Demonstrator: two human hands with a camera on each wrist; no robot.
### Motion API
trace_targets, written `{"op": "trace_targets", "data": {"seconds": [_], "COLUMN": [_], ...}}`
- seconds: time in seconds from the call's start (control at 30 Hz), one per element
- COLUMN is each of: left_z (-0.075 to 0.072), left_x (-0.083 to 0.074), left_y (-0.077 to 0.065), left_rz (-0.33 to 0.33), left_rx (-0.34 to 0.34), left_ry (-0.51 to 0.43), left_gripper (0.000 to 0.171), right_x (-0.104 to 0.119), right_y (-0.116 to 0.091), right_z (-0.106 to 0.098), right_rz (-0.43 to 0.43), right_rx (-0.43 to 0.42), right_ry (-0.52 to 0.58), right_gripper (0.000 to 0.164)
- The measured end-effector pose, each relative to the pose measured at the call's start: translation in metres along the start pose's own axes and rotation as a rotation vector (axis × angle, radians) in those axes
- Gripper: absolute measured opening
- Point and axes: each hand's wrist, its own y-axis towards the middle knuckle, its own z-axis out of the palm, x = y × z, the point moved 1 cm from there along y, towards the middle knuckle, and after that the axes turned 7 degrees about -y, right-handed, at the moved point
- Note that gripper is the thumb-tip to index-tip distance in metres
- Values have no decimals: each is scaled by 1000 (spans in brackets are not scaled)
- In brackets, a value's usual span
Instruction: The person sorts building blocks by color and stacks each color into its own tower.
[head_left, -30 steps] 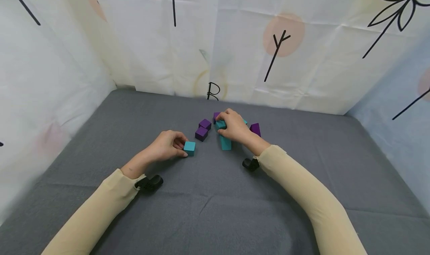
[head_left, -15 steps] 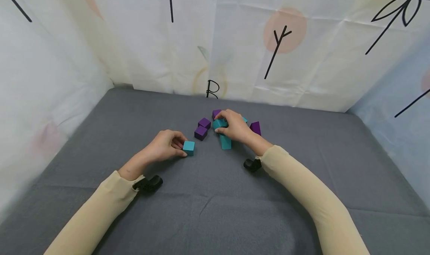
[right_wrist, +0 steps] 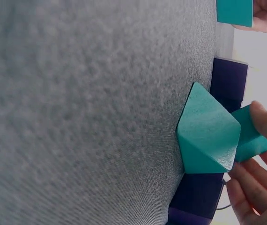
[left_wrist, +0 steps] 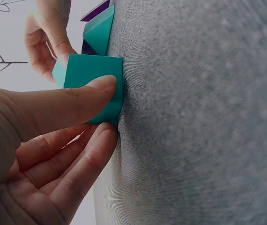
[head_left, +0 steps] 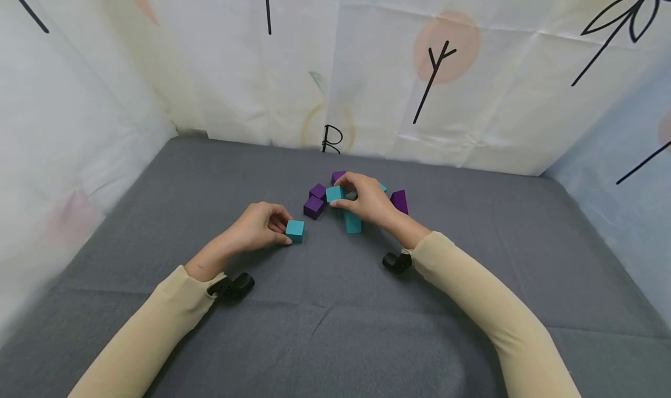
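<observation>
On the grey cloth, my left hand [head_left: 260, 228] pinches a teal cube [head_left: 295, 231] between thumb and fingers. The left wrist view shows that cube [left_wrist: 93, 70] with the thumb laid across one face. To its right and farther back, my right hand [head_left: 365, 198] pinches another teal block [head_left: 334, 194] by its sides. Just in front of this hand lies a teal block with sloping faces [head_left: 353, 223], which appears as a wedge-like block [right_wrist: 208, 133] in the right wrist view. Two purple cubes [head_left: 313, 207] sit together, left of the right hand's block.
Behind the right hand stands a purple block [head_left: 338, 177], partly covered. A teal piece [head_left: 383, 187] peeks out past the knuckles, mostly hidden. Right of the wrist lies another purple block [head_left: 399, 201]. Printed white fabric [head_left: 251, 83] walls the table's back and sides.
The teal block in my right hand has shifted left toward the purple cubes, off the area above the sloping teal block, and has turned slightly. My left hand keeps its hold on its cube.
</observation>
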Motion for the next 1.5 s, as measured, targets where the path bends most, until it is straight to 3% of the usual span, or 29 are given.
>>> {"op": "trace_targets", "data": {"seconds": [0.4,0.7,1.03,1.5], "left_z": [1,4,2,1], "left_x": [-1,0,-5,-4], "left_y": [1,1,2,3], "left_rz": [-4,-2,-12,-4], "left_rx": [-6,-2,-13,-6], "left_ry": [19,3,-13,-18], "left_gripper": [29,28,28,28], "right_x": [8,19,28,36], "right_y": [-14,-27,-31,-31], "right_z": [1,4,9,17], "right_rz": [-80,-40,-63,-70], "right_rx": [-70,-50,16,120], "right_ry": [114,158,219,160], "right_gripper": [38,36,34,28]}}
